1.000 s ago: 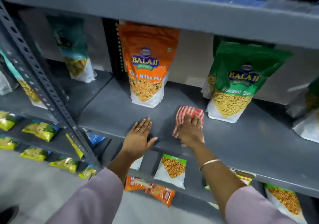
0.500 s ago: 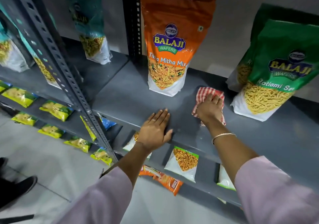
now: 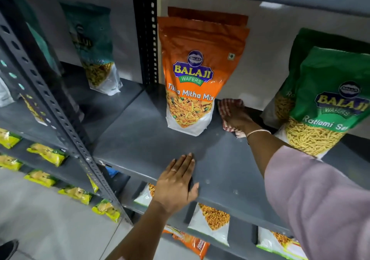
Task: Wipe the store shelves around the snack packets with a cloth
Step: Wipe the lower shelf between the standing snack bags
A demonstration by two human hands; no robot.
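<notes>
Pressing the checked cloth [image 3: 230, 107] under my right hand [image 3: 239, 118] beside the orange packet [image 3: 197, 75], I'm resting my left hand [image 3: 176, 183] flat and empty on the shelf [image 3: 140, 139].

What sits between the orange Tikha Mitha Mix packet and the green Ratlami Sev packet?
In the head view, the right hand presses the red-checked cloth on the grey shelf there.
</notes>
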